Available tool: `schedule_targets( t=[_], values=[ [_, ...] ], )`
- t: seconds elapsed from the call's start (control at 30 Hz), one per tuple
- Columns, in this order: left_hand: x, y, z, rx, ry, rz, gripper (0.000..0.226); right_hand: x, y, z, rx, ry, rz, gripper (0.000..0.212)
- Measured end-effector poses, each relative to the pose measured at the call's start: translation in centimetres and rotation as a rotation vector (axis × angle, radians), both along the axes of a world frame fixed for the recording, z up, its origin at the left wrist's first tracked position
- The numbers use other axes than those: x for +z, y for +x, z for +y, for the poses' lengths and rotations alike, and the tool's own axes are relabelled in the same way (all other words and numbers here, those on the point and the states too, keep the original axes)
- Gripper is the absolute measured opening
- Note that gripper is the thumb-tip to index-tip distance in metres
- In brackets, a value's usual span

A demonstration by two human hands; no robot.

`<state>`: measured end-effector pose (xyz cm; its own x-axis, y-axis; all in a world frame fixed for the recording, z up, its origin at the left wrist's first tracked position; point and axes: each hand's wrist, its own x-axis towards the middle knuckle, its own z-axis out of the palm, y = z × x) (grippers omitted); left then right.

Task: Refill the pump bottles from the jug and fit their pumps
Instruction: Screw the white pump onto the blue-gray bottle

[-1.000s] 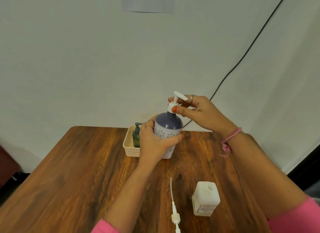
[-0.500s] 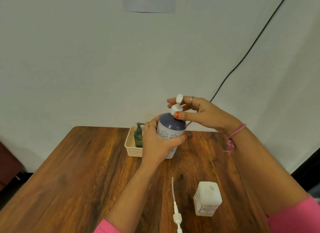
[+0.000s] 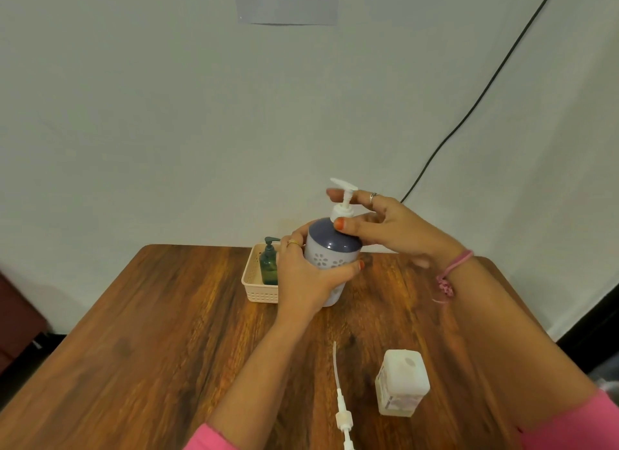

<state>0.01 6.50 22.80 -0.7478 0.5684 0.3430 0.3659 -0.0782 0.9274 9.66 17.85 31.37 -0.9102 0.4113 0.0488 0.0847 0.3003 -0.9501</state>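
Observation:
A lavender pump bottle (image 3: pixel 330 248) with a dark purple dome and flower pattern stands upright on the wooden table (image 3: pixel 150 332). My left hand (image 3: pixel 306 278) is wrapped around its body. My right hand (image 3: pixel 385 230) pinches the collar of its white pump (image 3: pixel 342 203) between thumb and fingers. The nozzle points left. A small white bottle (image 3: pixel 402 384) without a pump stands near the front right. A loose white pump with a long dip tube (image 3: pixel 341 396) lies to its left on the table.
A cream basket (image 3: pixel 256 282) at the back of the table holds a dark green pump bottle (image 3: pixel 269 262). A black cable (image 3: pixel 475 101) runs down the white wall behind. No jug is in view.
The pump nozzle has swung round under my right hand's fingers and now points left. My left hand has kept its hold on the bottle.

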Motion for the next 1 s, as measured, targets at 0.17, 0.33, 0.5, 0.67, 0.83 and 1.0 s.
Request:
schedule_targets(
  t=[0.17,0.33,0.5,0.67,0.83,1.0],
  values=[
    [-0.2,0.0,0.2,0.004,-0.008,-0.027,0.078,-1.5,-1.8,-1.5,-0.368,0.106,0.127,0.04],
    [-0.1,-0.1,0.0,-0.006,-0.001,-0.013,0.073,-1.1,-1.2,-1.3,-0.047,-0.061,-0.034,0.057],
    [-0.5,-0.1,0.1,0.016,-0.014,-0.016,0.079,-1.9,-1.8,-1.7,-0.217,-0.254,0.108,0.041],
    [-0.8,-0.3,0.0,0.002,-0.022,-0.047,0.079,-2.5,-2.4,-2.1,-0.223,-0.273,0.099,0.064],
    [-1.0,-0.4,0.2,0.01,-0.041,-0.03,0.082,-2.0,-0.7,-0.9,-0.075,-0.315,0.128,0.036],
    [-1.2,-0.3,0.4,-0.01,-0.024,-0.073,0.076,-3.5,-2.5,-2.7,-0.321,-0.295,0.19,0.045]
  ],
)
